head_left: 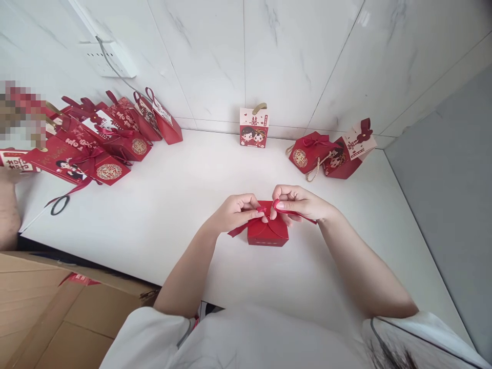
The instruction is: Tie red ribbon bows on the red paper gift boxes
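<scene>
A small red box (268, 237) with curved, overlapping top flaps sits on the white table in front of me. Red ribbon (238, 230) lies across its top, one tail hanging out to the left and the other running right under my right hand. My left hand (240, 211) is closed in a pinch on the ribbon above the box's left side. Above the right side, my right hand (302, 203) pinches a loop of the same ribbon between thumb and fingers. The fingers partly hide the ribbon's middle.
Several red gift boxes (111, 171) crowd the table's left, near black-handled scissors (60, 205). A cartoon-printed box (254, 134) stands by the wall. Two red boxes (307, 154) are at back right. Another person's arm (8, 215) shows at far left, above a cardboard box (77, 312).
</scene>
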Demonstrator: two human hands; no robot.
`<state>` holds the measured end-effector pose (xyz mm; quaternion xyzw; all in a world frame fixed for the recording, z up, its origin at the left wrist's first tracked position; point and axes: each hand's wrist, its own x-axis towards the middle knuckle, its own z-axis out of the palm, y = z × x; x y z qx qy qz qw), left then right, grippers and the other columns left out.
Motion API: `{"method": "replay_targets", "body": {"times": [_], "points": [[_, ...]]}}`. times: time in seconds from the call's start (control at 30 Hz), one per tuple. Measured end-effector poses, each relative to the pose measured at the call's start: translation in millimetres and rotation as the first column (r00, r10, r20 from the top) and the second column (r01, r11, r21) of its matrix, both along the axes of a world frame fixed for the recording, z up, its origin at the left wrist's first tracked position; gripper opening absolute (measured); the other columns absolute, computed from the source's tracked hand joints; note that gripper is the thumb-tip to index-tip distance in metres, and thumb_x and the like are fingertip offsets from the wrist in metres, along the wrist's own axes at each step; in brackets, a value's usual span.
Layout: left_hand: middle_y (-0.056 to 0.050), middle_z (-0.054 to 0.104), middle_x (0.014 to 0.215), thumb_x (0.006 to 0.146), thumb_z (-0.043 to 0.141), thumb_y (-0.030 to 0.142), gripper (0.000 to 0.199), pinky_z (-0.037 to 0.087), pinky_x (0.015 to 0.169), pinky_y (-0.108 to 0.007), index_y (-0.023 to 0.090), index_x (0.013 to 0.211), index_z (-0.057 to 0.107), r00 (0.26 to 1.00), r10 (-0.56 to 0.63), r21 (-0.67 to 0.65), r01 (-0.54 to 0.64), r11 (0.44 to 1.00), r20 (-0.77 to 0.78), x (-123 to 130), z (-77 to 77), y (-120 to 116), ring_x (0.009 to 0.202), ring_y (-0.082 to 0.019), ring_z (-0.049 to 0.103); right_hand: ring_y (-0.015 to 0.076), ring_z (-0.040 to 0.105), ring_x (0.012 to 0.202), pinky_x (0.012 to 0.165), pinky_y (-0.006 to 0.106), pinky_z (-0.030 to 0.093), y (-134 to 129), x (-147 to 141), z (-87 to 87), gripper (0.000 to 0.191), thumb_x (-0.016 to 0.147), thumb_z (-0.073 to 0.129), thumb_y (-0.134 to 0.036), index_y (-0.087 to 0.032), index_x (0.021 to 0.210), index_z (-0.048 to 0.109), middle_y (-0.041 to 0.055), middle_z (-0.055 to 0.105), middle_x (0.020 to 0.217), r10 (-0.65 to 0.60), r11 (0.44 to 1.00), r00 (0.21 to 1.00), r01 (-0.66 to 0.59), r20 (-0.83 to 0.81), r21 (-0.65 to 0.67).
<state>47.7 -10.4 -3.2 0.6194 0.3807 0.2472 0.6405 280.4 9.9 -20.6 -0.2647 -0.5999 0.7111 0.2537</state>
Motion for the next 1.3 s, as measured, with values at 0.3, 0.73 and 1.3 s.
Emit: {"method": "replay_targets", "body": {"times": [0.3,0.73,1.3], "points": [[-0.008,0.074,0.085,0.084,0.062,0.041,0.026,0.048,0.062,-0.025,0.016,0.087,0.065,0.978,0.1,0.034,-0.095,0.995,-0.185,-1.2,5.3,3.6,0.074,-0.017,0.067,0.0071,0.049,0.052,0.048,0.021,0.039,-4.7,-2.1,-7.3,0.022,0.089,0.062,-0.039,-0.018,0.09,0.057,0.0026,0.068,0.078,-0.065,0.99,0.998,0.062,0.023,0.126],[-0.001,0.07,0.078,0.083,0.061,0.034,0.019,0.044,0.06,-0.023,0.021,0.086,0.075,0.953,0.197,0.156,-0.163,0.974,-0.23,7.4,-3.9,-6.8,0.072,-0.014,0.061,0.0123,0.059,0.065,0.052,0.023,0.047,-20.7,-21.9,-17.1,0.037,0.075,0.077,-0.037,-0.022,0.104,0.058,0.0003,0.065,0.08,-0.376,0.919,0.927,0.373,0.002,0.126],[-0.001,0.061,0.069,0.09,0.05,0.046,0.037,0.038,0.057,-0.023,0.016,0.082,0.071,0.976,0.046,0.139,-0.017,0.99,-0.214,-0.8,-4.6,-1.3,0.061,-0.012,0.05,0.0104,0.055,0.058,0.054,0.026,0.047,-27.3,-27.0,-25.1,0.02,0.08,0.073,-0.036,-0.019,0.08,0.063,0.0004,0.063,0.075,-0.47,0.848,0.883,0.453,-0.006,0.275]]}}
